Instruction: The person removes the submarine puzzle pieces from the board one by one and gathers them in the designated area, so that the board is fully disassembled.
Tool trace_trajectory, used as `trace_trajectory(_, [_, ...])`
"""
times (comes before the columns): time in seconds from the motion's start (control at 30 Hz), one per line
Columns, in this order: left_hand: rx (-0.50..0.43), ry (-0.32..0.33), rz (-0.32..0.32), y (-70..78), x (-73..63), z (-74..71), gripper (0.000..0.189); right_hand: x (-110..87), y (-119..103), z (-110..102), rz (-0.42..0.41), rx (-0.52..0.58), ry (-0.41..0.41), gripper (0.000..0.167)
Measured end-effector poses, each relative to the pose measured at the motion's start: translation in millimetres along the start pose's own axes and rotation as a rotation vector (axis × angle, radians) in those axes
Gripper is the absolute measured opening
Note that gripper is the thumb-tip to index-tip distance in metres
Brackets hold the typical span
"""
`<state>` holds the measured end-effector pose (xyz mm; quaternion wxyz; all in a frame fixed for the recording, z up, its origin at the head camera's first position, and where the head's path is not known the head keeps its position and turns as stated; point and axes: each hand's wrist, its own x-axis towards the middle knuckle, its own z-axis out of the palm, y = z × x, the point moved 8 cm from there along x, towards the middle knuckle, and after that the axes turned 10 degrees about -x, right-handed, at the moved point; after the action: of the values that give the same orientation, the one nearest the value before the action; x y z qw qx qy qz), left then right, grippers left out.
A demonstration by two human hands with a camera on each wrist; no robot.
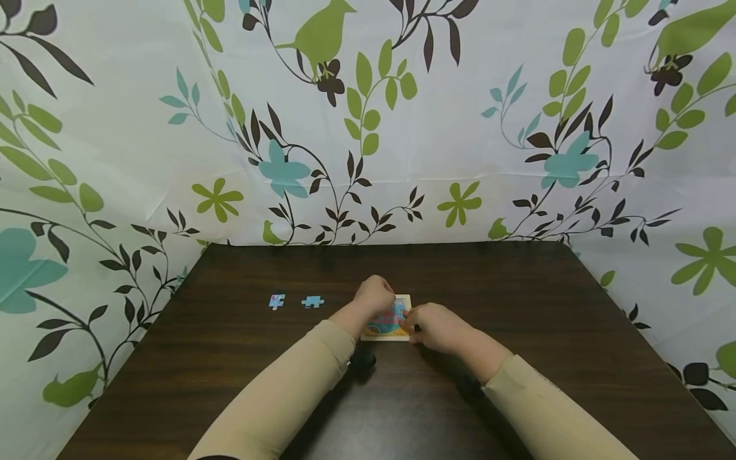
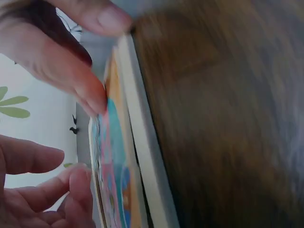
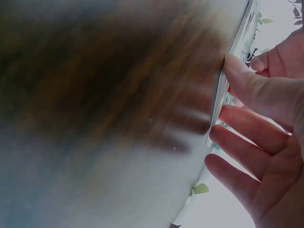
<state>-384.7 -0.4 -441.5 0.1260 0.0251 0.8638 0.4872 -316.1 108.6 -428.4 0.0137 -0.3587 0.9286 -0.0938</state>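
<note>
A small jigsaw puzzle (image 1: 384,328) in a pale wooden frame lies before me, its picture blue, pink and orange. My right hand (image 1: 439,327) grips its right side. The thumb (image 2: 111,20) is at the frame's edge, while an index finger (image 2: 92,95) reaches onto the picture. Other fingers of the right hand (image 3: 266,137) spread along the rim in the right wrist view. Over the puzzle's upper left is my left hand (image 1: 375,295). In the left wrist view, the left hand (image 2: 42,190) has loosely bent fingers, with a gap between thumb and fingers and no piece showing there.
Two loose blue jigsaw pieces, a left one (image 1: 276,301) and a right one (image 1: 313,301), lie left of the puzzle on the dark wooden table (image 1: 506,281). Behind the table's far edge hangs a white cloth (image 1: 425,153) printed with leaves and birds.
</note>
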Motion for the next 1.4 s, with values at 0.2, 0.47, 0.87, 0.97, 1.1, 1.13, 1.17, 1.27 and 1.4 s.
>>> trace_trajectory(0.2, [0.136, 0.017, -0.003, -0.7, 0.2, -2.3, 0.007, -0.6, -1, -1, -0.028, -0.008, 0.015, 0.018])
trace_trajectory(0.47, [0.337, -0.011, 0.077, 7.2, 1.3, 6.1, 0.021, -0.3, -1, -1, -0.016, 0.0, -0.004, 0.023])
trace_trajectory(0.87, [0.086, 0.03, 0.096, 4.4, 7.4, -0.4, 0.009, -1.1, -4, -5, -0.03, -0.005, 0.004, 0.02])
trace_trajectory(0.97, [0.018, 0.043, 0.11, 7.9, 4.2, -6.4, 0.007, -0.5, -4, -5, -0.032, 0.008, 0.001, 0.018])
trace_trajectory(1.1, [-0.016, 0.064, 0.136, 12.2, 1.4, -19.1, 0.002, 0.3, -4, -3, -0.035, 0.02, -0.002, 0.016])
trace_trajectory(1.13, [-0.02, 0.068, 0.143, 12.4, 1.4, -23.2, 0.002, 0.4, -3, -2, -0.033, 0.016, -0.002, 0.016])
trace_trajectory(1.17, [-0.019, 0.077, 0.151, 12.1, 1.7, -28.0, 0.004, 0.5, -3, -2, -0.03, 0.011, -0.003, 0.016])
trace_trajectory(1.27, [-0.024, 0.104, 0.163, 8.5, 2.8, -44.9, 0.003, 0.7, -1, 0, -0.011, -0.005, -0.009, 0.018])
trace_trajectory(1.4, [-0.015, 0.135, 0.147, -1.4, 2.8, -68.4, 0.003, 0.3, -1, 1, 0.012, -0.01, -0.022, 0.014])
